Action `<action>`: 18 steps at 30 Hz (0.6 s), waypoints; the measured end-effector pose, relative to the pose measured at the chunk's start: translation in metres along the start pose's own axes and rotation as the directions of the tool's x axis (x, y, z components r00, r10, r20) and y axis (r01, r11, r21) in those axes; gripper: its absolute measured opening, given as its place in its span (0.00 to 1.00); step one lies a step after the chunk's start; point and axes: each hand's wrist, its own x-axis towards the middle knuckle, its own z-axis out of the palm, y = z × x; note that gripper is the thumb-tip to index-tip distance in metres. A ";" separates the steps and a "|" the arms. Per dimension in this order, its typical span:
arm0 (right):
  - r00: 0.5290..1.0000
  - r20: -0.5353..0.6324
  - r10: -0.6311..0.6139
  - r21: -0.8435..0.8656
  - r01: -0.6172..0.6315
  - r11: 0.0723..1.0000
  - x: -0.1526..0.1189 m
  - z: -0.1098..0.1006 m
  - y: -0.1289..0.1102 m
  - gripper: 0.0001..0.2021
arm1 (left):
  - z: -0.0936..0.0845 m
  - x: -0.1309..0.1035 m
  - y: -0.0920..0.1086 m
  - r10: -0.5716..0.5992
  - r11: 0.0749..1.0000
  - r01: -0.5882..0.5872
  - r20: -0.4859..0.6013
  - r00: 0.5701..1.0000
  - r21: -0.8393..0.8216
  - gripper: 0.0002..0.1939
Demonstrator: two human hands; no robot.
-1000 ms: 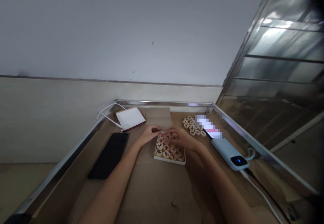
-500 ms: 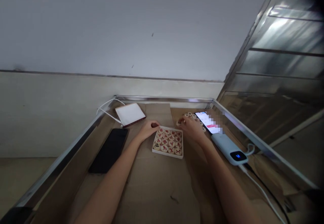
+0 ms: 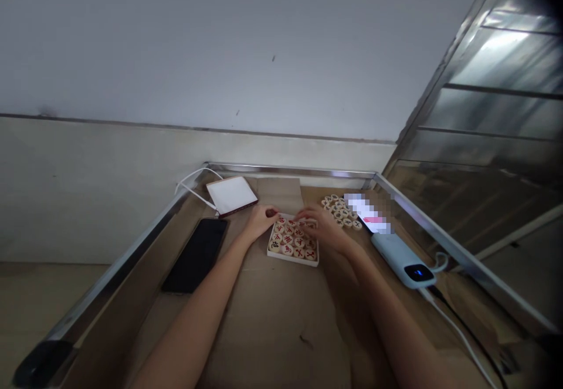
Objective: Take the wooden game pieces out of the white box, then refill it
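A shallow white box (image 3: 294, 260) lies on the cardboard, packed with rows of round wooden xiangqi pieces (image 3: 287, 250), mostly with red characters and one dark one at the near left. My left hand (image 3: 261, 220) is at the box's far left corner, thumb and fingers closed on its edge. Over the box's far right part, my right hand (image 3: 323, 227) has its fingers bent down among the top row, closed around a piece mostly hidden by them. Several loose xiangqi pieces with dark characters (image 3: 347, 223) lie in a cluster beyond my right hand.
A lit phone (image 3: 363, 210) and a light blue power bank (image 3: 398, 257) with cables lie at the right. A dark phone (image 3: 196, 254) and a white-topped flat box (image 3: 232, 194) with a white cable lie at the left. A metal rim (image 3: 290, 172) borders the cardboard surface.
My right hand has moved left from the loose pieces to over the white box, carrying a piece. My left hand stays at the box corner. The view has shifted slightly.
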 end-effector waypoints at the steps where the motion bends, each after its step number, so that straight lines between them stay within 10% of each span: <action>1: 0.993 0.063 -0.099 0.108 0.092 0.990 0.001 0.006 -0.010 0.09 | 0.000 0.000 0.000 0.003 1.000 -0.003 0.003 1.000 -0.002 0.07; 8: 0.979 0.115 -0.167 0.196 0.142 0.970 0.002 0.032 -0.038 0.10 | 0.000 0.001 -0.001 -0.005 1.000 0.005 0.030 1.000 -0.019 0.06; 18: 0.931 -0.102 0.352 -0.270 -0.366 0.891 -0.013 -0.020 0.029 0.07 | -0.002 0.000 0.001 -0.081 0.997 0.081 -0.029 0.996 0.001 0.06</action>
